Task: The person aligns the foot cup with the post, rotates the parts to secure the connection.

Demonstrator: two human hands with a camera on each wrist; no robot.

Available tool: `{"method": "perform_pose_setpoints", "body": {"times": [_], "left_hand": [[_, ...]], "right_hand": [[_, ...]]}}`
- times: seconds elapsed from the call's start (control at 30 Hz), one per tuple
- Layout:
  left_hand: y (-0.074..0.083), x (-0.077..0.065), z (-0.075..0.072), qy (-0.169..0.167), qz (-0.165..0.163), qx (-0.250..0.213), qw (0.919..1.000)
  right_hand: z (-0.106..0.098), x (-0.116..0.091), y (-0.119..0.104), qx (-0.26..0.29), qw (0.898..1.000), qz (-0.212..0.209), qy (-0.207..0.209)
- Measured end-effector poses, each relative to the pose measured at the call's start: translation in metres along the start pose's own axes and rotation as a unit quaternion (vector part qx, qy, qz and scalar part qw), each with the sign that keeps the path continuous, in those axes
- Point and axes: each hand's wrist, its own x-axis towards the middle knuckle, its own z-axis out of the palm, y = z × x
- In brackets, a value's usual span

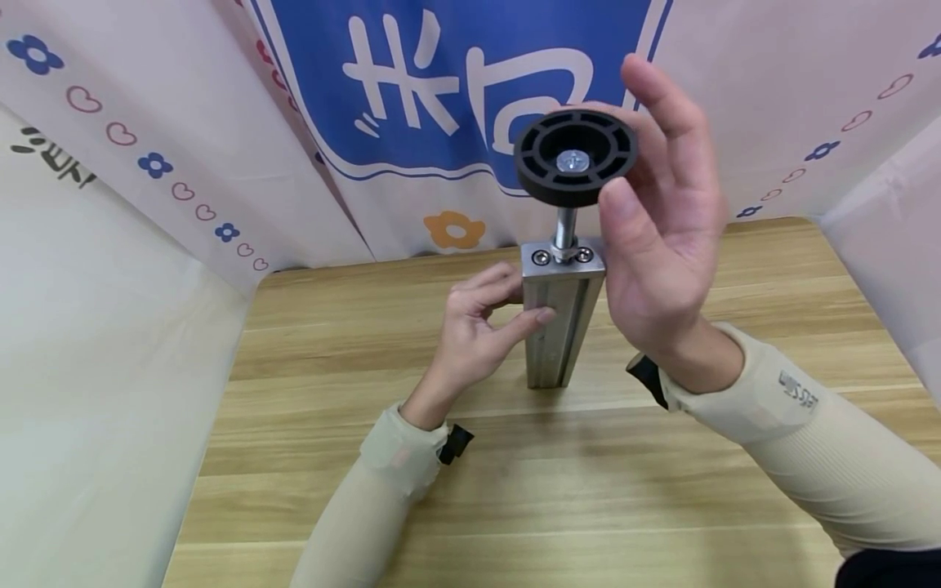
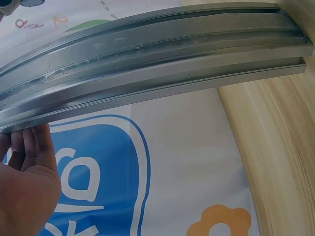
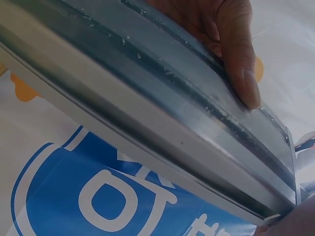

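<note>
An aluminium profile (image 1: 559, 335) stands upright on the wooden table, its grooved sides showing in both wrist views. A metal end plate (image 1: 562, 265) with two socket screws caps its top. From the plate rises a threaded rod (image 1: 565, 229) bearing a black round levelling foot (image 1: 577, 184) with a ribbed face and a screw head in the middle. My left hand (image 1: 481, 327) grips the profile below the plate, thumb on the near side. My right hand (image 1: 672, 220) holds the foot at its right edge, thumb at the near rim and a finger behind; the index finger sticks up.
The wooden table (image 1: 316, 457) reaches back to a printed cloth (image 1: 412, 220) with a blue sign, hearts and flowers. Pale cloth walls (image 1: 95, 343) stand on the left and right sides.
</note>
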Motion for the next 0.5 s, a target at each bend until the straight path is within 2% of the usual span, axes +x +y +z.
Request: {"method": "perform_pose_setpoints", "body": {"times": [0.23,0.5], "left_hand": [[-0.001,0.000,0.000,-0.003,0.007,-0.009,0.9999],[-0.003,-0.001,-0.001,-0.004,0.012,-0.009,0.9999]], "right_hand": [[0.007,0.001,-0.002,-0.072,0.997,-0.014,0.028],[0.012,0.002,-0.004,-0.064,0.997,-0.006,0.031]]}}
